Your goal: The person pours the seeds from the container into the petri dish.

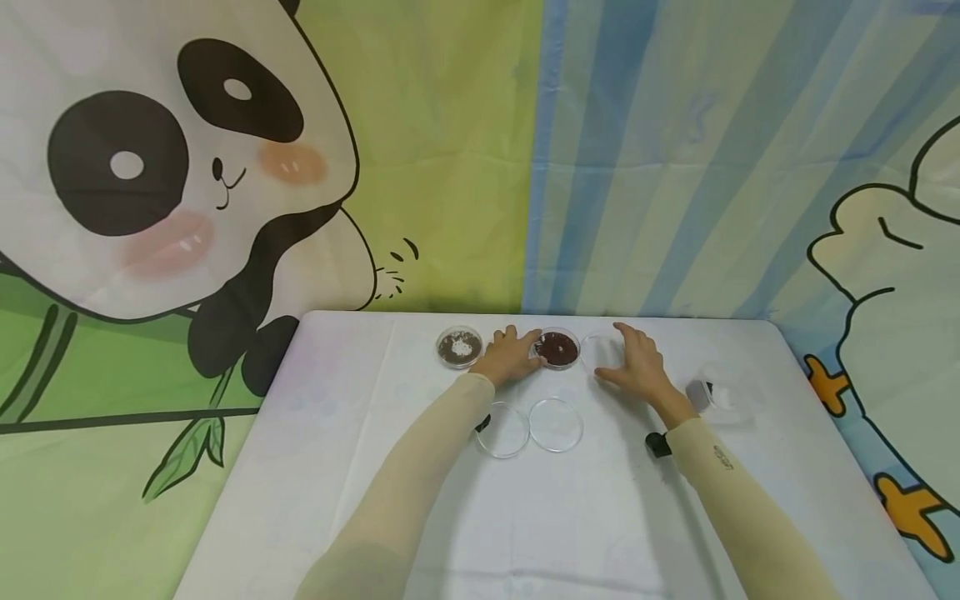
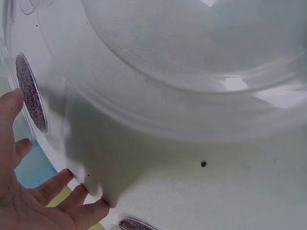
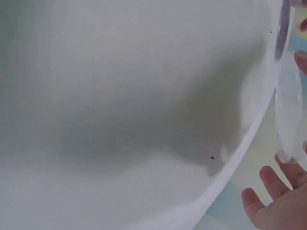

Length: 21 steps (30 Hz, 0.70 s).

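In the head view my left hand (image 1: 510,357) is spread beside a round clear dish of dark reddish-brown grains (image 1: 557,348). Its thumb and forefinger touch that dish's left edge. Left of this hand lies a second dish (image 1: 459,347), holding dark grains topped with white. My right hand (image 1: 637,365) holds a clear round dish piece (image 3: 289,108) by its edge, between thumb and fingertips. That piece stands tilted in the right wrist view, close to the right side of the grain dish. Other fingers (image 3: 274,183) of this hand stay spread apart.
Two clear round dish pieces (image 1: 556,398) (image 1: 503,457) lie side by side nearer the front of the white table (image 1: 570,533). Beyond the right hand stands a clear container (image 1: 722,397). A printed cloth (image 1: 442,167) hangs behind the table. Dark specks dot the tabletop.
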Available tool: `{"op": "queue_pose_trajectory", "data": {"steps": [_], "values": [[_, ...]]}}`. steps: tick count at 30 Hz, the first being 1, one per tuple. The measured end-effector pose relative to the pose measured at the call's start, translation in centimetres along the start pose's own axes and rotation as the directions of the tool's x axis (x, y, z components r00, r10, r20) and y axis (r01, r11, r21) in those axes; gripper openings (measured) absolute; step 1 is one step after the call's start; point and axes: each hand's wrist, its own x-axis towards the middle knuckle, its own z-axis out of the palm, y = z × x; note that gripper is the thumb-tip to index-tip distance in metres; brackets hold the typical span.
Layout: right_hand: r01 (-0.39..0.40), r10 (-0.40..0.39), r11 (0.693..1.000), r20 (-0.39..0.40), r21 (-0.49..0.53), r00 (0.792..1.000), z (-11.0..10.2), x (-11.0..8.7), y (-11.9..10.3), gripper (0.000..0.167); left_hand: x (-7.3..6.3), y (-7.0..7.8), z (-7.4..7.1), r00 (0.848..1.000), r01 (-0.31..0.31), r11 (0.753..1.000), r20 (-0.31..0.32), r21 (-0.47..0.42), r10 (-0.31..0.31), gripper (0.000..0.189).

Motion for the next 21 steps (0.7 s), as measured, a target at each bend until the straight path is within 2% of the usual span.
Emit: {"op": "queue_pose_trajectory", "data": {"steps": [12,21], "values": [[0.096,-0.093,0.993,-0.052,0.065,0.994,-0.6,0.5,-1.5,0.094,-0.2,0.0,-0.1,1.0,-0.005,1.0,-0.001,0.016,0.005,0.064],[0.142,-0.133,0.983,-0.079,0.12,0.988,-0.4,0.8,-2.3,0.092,0.3,-0.1,0.2,1.0,-0.005,0.999,-0.005,0.031,0.006,0.064]]}}
